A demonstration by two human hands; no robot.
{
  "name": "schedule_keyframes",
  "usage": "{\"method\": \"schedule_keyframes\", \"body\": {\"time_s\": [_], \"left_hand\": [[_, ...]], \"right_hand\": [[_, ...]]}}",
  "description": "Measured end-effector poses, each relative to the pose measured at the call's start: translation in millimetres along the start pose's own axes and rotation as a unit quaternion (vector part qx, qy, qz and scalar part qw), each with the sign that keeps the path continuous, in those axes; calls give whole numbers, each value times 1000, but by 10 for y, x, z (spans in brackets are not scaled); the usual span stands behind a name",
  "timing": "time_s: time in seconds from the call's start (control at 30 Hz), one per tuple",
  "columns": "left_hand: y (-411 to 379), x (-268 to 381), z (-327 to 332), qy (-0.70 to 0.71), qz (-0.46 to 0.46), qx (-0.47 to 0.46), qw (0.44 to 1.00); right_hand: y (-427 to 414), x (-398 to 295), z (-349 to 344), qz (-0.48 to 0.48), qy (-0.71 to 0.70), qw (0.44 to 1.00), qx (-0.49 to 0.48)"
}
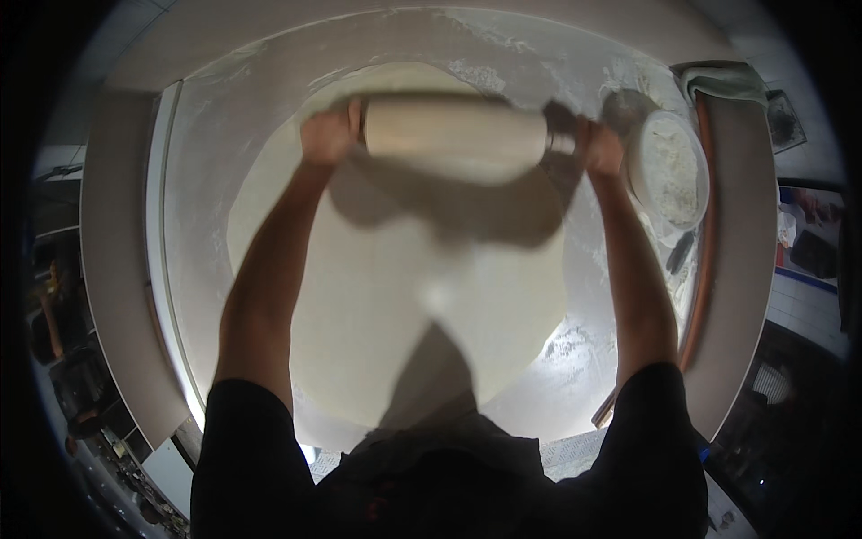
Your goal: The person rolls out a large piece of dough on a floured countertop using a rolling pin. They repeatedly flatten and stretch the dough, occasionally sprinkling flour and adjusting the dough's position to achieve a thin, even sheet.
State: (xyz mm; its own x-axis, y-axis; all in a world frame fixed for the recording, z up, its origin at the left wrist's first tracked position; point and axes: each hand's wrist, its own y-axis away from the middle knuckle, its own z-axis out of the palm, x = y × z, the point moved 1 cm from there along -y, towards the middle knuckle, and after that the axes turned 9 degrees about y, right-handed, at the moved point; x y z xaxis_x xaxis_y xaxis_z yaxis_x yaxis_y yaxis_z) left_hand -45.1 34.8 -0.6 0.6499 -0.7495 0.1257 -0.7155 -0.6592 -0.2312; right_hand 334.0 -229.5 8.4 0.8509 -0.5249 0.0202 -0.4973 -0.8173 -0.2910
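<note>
A thick, pale rolling pin (pixel 458 128) lies crosswise over the far part of a broad sheet of dough (pixel 431 283). My left hand (pixel 328 135) is closed around the pin's left handle, and my right hand (pixel 601 145) grips the right one. Both arms reach straight forward, and the hands and pin are slightly blurred. The dough is flat, thin and roughly round, spread over a floured work surface (pixel 195 222). Shadows of the pin, arms and head fall across it. Whether the pin presses on the dough or hovers above it, I cannot tell.
Beyond my right hand stands a white tub of flour (pixel 673 172), with a dark scraper-like object (pixel 681 252) near it. A long brown rod (pixel 700 269) runs along the right side. A greenish cloth (pixel 724 82) lies at the far right corner. Loose flour (pixel 572 343) dusts the surface.
</note>
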Motion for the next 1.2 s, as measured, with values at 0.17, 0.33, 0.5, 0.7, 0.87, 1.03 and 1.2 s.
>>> {"method": "schedule_keyframes", "body": {"time_s": [0.17,0.33,0.5,0.7,0.87,1.03,1.2], "left_hand": [[2062,560,-612,119,48,59,990],[3765,973,-1123,284,12,-112,952],[3918,1112,-1303,245,78,-109,960],[2435,1012,-721,231,127,-6,965],[639,842,-129,77,223,91,968],[-811,988,-16,49,186,47,980],[-569,1023,-85,63,166,17,984]], "right_hand": [[2175,-234,-660,44,-86,993,-61],[4062,-383,-1495,54,-132,965,-221],[4216,-472,-1782,109,-163,948,-249],[3343,-145,-1219,172,-118,976,-66],[1973,293,-717,227,-54,969,-87],[1161,409,-587,339,-61,932,-108],[1261,428,-577,294,-32,952,-74]]}}
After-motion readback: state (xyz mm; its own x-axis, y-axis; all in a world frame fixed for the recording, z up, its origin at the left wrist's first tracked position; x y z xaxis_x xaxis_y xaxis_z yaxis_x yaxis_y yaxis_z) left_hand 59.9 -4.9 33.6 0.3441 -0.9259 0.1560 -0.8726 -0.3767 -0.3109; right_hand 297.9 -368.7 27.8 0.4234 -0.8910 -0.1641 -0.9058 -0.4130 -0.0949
